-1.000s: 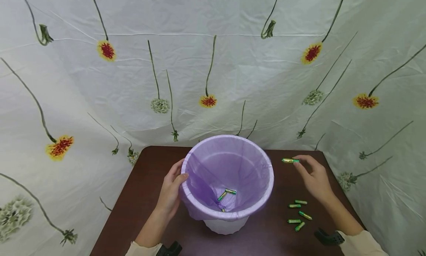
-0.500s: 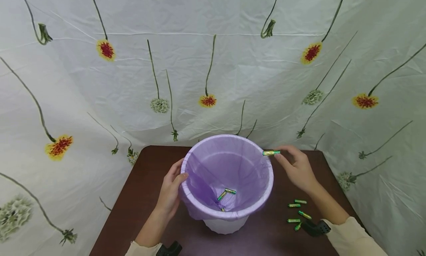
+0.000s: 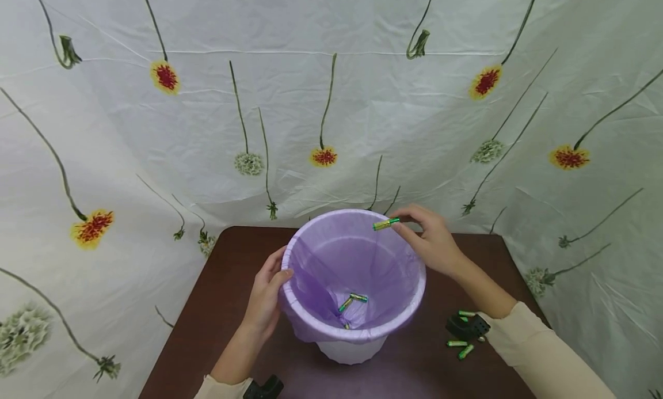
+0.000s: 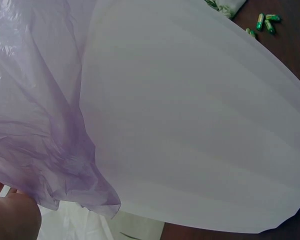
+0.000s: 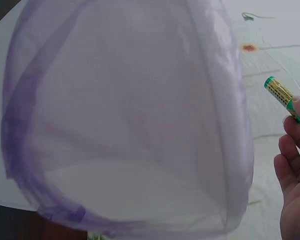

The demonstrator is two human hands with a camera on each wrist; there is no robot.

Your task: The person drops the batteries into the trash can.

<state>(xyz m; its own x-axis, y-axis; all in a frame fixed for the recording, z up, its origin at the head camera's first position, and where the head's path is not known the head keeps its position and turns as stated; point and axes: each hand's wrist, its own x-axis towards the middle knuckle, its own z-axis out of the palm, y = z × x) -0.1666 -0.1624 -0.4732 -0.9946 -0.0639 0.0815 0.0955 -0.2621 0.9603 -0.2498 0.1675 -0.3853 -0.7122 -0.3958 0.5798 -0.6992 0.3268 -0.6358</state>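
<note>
A white trash can [image 3: 348, 353] lined with a purple plastic bag [image 3: 357, 255] stands on the dark table. My left hand [image 3: 266, 298] grips its rim at the left, thumb over the edge. Between thumb and fingertips my right hand [image 3: 432, 240] pinches a green and gold battery [image 3: 385, 224] over the far right part of the opening. In the right wrist view the same battery [image 5: 280, 94] shows its printed label. Several like batteries [image 3: 358, 298] lie at the bottom of the bag. In the left wrist view the can's white side [image 4: 200, 115] and the bag's overhang [image 4: 50, 125] fill most of the picture.
More batteries [image 3: 465, 352] lie on the dark brown table [image 3: 248, 243] right of the can, partly covered by the black device [image 3: 468, 327] on my right wrist. A white cloth [image 3: 362, 99] with printed flowers hangs behind and at both sides.
My right hand has moved left with the battery, from beside the trash can to over its opening; the battery is now slightly tilted. The left hand has stayed at the rim.
</note>
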